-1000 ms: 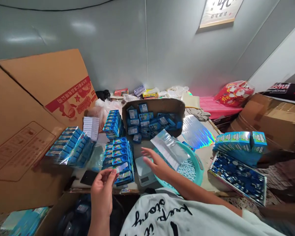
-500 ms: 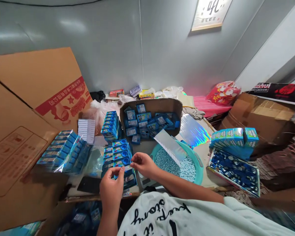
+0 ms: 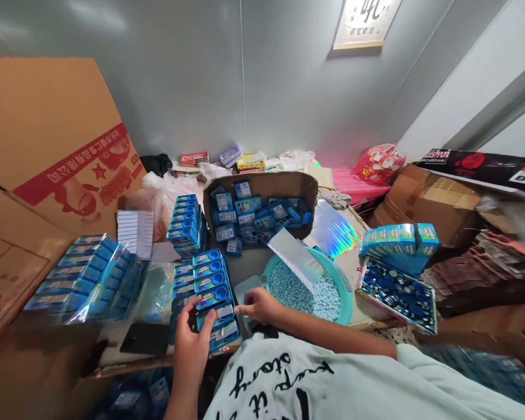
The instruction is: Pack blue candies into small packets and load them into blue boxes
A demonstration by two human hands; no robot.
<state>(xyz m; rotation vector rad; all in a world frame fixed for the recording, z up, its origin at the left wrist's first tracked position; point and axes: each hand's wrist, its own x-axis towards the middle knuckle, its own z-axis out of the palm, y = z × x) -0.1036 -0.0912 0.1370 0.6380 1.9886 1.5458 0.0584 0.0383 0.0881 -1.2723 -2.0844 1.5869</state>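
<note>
Rows of small blue boxes with round dark-blue openings stand before me, the nearest ones topped by pale strips. My left hand rests on the near boxes, thumb and fingers apart on either side of one. At the right edge of that same row, my right hand touches a box with its fingertips, the other fingers curled; whether it holds anything is too small to tell. Right of it is a turquoise basin full of pale blue pellets, with a white lined sheet lying across it.
Behind, a cardboard tray holds loose blue boxes. Wrapped blue packs and a black phone-like slab lie left. A box of blue and silver pieces stands right. A large carton rises at far left.
The hands have moved apart from their meeting point above the boxes. My left hand has opened and come down onto the near boxes. The camera view has shifted a little.
</note>
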